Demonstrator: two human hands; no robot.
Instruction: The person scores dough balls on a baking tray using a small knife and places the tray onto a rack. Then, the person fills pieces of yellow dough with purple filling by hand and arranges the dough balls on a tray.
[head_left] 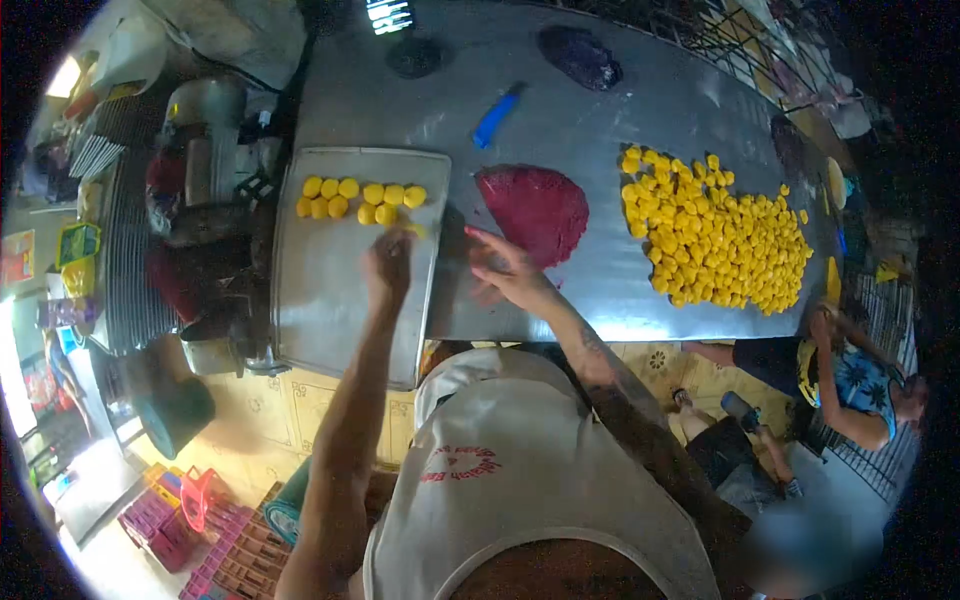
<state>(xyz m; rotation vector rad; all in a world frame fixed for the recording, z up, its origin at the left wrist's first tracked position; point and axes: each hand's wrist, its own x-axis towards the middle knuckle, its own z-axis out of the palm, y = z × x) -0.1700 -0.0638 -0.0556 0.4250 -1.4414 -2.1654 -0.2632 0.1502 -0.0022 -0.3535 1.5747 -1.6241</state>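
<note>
My left hand [388, 262] is over the metal tray [340, 290], fingers drawn together and slightly blurred. A yellow dough ball [417, 230] shows at its fingertips, partly hidden by them. Just beyond it, two short rows of yellow dough balls [373, 193] sit on the tray. My right hand [508, 270] hovers beside the tray's right edge, its fingers apart and pointing left. Something red is at the tip of its index finger. Past that hand, a flattened mass of dark pink dough [540, 212] lies on the metal table [450, 110].
A large spread of yellow dough pieces [715, 230] covers the table's right part. A blue scraper [495, 118] and a dark purple lump [580, 57] lie farther back. Machinery [205, 150] stands left. Two people are at the right, one in a blue patterned top [868, 395].
</note>
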